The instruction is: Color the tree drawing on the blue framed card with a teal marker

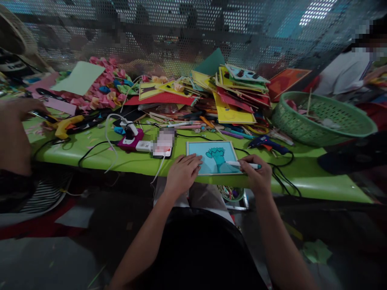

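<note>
A blue card [199, 150] with a thin pale border lies flat at the front edge of the green table. On it is a teal drawing of a figure with a jagged top, outlined in dark lines. My left hand [185, 171] rests flat on the card's left side, fingers stretched out. Between the fingers of my right hand [258, 173] is a white marker [234, 163] with a teal end, its tip at the drawing's right side. Whether the tip touches the card I cannot tell.
Left of the card are a phone [163, 149] and a purple power strip [129, 141] with cables. A blue glue gun [267, 144] and green basket [326, 135] stand right. Behind are stacked cards [236, 112] and pink folded paper [96, 90]. Another person's hand [21, 108] is left.
</note>
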{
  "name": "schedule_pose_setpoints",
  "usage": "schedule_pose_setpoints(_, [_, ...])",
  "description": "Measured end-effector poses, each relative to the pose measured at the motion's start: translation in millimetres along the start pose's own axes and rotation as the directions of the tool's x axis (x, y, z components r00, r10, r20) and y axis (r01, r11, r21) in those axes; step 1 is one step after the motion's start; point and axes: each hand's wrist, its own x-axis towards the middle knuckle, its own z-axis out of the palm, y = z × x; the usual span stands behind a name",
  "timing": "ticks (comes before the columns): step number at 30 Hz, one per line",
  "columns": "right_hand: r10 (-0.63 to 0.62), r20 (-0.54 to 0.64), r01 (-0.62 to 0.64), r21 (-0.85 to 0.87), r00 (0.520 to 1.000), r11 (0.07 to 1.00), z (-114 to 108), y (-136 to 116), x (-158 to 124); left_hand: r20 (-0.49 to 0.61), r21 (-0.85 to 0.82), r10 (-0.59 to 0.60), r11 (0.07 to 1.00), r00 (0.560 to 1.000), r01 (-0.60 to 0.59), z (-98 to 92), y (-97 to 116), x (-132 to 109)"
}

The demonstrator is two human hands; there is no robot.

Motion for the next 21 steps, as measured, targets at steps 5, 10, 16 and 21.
schedule_pose_setpoints(5, [0.008,0.028,-0.008,0.007,1.000,1.000,-1.1,0.2,-0.8,0.000,0.003,0.003,1.000,1.000,-0.003,-1.1,0.5,0.6])
schedule_pose_setpoints(10, [0.021,0.005,-0.021,0.009,1.000,1.000,0.0,0.9,-0.7,0.002,0.004,0.000,1.000,1.000,0.000,-1.8,0.8,0.3])
schedule_pose_setpoints(16, [0.017,-0.011,-0.017,0.005,1.000,1.000,1.7,-0.5,1.4,0.003,0.003,-0.002,1.000,1.000,0.002,-1.1,0.3,0.6])
schedule_pose_setpoints(21, [-0.001,0.053,0.000,0.017,0.999,1.000,-1.2,1.9,0.2,0.004,0.006,-0.007,1.000,1.000,0.007,-1.6,0.9,0.8])
